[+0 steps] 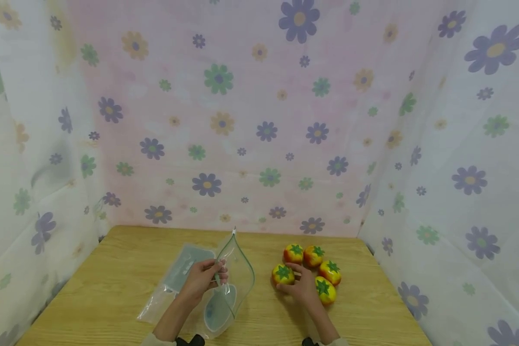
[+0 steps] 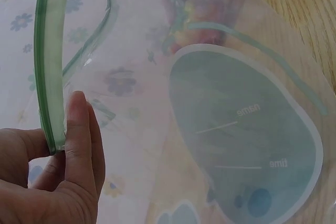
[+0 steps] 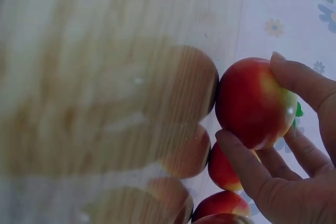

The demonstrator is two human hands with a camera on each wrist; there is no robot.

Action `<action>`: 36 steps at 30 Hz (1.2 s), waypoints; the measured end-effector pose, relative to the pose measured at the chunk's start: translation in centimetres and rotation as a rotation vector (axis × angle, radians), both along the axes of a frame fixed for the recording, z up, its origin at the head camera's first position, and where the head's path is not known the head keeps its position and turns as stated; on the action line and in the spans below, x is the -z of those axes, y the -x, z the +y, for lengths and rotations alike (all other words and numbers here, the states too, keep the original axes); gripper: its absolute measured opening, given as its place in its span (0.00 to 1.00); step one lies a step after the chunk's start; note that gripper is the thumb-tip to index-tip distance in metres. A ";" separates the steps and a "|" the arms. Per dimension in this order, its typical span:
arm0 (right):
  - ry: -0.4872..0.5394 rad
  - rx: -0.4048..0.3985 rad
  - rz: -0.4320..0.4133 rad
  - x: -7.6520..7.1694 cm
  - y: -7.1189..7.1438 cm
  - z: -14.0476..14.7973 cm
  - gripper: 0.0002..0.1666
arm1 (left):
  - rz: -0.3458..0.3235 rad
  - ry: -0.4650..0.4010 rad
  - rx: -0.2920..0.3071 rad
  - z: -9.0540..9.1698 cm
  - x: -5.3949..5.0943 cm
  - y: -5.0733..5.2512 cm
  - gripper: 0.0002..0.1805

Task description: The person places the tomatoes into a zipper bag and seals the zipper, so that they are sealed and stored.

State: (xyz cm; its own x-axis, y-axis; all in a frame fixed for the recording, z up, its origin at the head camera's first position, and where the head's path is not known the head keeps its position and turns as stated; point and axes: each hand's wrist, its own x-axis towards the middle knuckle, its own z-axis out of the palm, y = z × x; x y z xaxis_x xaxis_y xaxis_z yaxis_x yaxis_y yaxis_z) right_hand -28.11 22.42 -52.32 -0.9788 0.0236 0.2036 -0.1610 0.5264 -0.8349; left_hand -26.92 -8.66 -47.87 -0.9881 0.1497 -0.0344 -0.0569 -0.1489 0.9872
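Observation:
My left hand [image 1: 201,278] pinches the rim of a clear zip bag [image 1: 242,269] between thumb and fingers. The bag stands with its green-edged mouth spread apart and a white slider at the top. In the left wrist view its teal label [image 2: 241,135] reads "name" and "time" in reverse. On the right, my right hand [image 1: 303,287] holds a glossy red-and-yellow toy fruit [image 1: 283,275] with a green leafy top, thumb and fingers round its sides. The right wrist view shows this fruit [image 3: 254,103] at the table surface, touching it or very close.
Several more such fruits, one a yellow-red toy fruit [image 1: 324,290], sit close behind and right of my right hand. A flat clear bag [image 1: 186,264] with a teal label lies left of the raised one. Flowered cloth [image 1: 242,144] encloses the wooden table [image 1: 372,307] behind and at both sides.

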 end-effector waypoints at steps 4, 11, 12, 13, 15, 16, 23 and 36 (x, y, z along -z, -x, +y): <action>0.007 -0.007 0.000 0.0 -0.2 0.0 0.40 | 0.002 0.003 -0.004 0.0 0.0 -0.1 0.19; -0.015 -0.003 0.047 -0.1 -0.5 -0.2 0.39 | 0.010 -0.011 -0.022 0.1 0.1 0.1 0.18; -0.015 -0.005 0.054 -0.1 -0.5 -0.2 0.39 | 0.011 -0.012 -0.023 0.1 0.1 0.1 0.18; -0.015 -0.006 0.057 -0.1 -0.6 -0.2 0.39 | 0.009 -0.015 -0.025 0.1 0.1 0.0 0.18; -0.003 -0.005 0.047 -0.2 -0.8 -0.3 0.40 | 0.005 -0.016 -0.031 0.1 0.1 0.0 0.19; 0.002 -0.007 0.044 -0.2 -0.9 -0.4 0.40 | 0.002 -0.017 -0.034 0.0 0.1 0.0 0.18; -0.021 -0.026 0.047 -0.4 -1.2 -0.7 0.41 | 0.001 -0.037 -0.046 0.1 0.2 -0.2 0.18; -0.021 -0.097 -0.068 -0.8 -2.4 -2.0 0.41 | 0.015 -0.041 0.011 0.3 0.2 -0.5 0.22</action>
State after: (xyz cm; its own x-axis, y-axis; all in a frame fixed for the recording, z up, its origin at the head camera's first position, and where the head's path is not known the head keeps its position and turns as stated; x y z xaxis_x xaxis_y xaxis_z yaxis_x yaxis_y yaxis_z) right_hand -25.74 20.38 -51.53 -0.9878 -0.0754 0.1359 -0.1552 0.5283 -0.8347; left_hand -26.46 -8.40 -48.04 -0.9868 0.1612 -0.0133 -0.0440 -0.1886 0.9811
